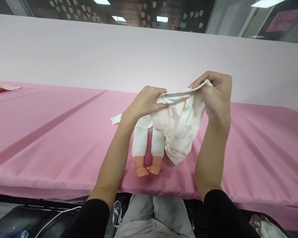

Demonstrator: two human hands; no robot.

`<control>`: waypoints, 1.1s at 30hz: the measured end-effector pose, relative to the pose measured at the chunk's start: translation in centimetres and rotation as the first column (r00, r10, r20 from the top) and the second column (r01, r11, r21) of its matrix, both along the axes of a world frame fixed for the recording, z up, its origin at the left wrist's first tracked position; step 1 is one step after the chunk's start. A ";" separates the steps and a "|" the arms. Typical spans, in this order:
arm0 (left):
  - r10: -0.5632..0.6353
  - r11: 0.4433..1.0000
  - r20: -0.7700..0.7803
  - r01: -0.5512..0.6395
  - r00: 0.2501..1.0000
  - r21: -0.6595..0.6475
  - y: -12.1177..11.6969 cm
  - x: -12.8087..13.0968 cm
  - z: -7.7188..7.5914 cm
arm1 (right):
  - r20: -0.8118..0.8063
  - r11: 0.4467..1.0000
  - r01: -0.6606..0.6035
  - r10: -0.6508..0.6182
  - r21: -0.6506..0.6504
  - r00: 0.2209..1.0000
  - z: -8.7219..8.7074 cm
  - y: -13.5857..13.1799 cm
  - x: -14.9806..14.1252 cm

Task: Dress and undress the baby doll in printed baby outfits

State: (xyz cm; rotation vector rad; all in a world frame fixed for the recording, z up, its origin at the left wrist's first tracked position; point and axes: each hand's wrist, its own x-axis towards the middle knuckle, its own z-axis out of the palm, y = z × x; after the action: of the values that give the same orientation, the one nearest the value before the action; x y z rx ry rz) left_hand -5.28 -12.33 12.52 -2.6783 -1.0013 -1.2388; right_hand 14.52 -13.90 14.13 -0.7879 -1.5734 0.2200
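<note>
My left hand [149, 101] pinches one end of the waistband of white printed baby pants [181, 129]. The other end is gripped by my right hand [218, 94], held a little higher, so the band is stretched between them. The pants hang loosely, with small animal prints on the cloth. Below and behind them a baby doll [139, 142] lies on its back, its white legs and bare feet pointing toward me. It wears a printed top whose sleeve [116, 119] sticks out at the left. The doll's head and most of its upper body are hidden by my left hand and the pants.
A pink padded mat [64, 142] covers the table, with a low white wall [89, 53] behind it. Pale pink cloth [5, 88] lies at the far left. A white cable [57, 216] runs below the front edge, and crumpled fabric [267, 226] sits at lower right.
</note>
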 end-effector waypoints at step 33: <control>-0.029 0.988 0.393 0.087 0.919 -0.131 1.7 0.0 -0.7 | -0.194 0.827 -0.389 0.338 -0.405 0.921 -0.6 2.3 -0.4</control>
State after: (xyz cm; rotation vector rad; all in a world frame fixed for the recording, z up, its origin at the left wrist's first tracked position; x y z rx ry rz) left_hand -5.25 -10.66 11.79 -2.6375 -1.0948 -1.8339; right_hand 14.10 -11.64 13.50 -0.7906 -1.5739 0.9138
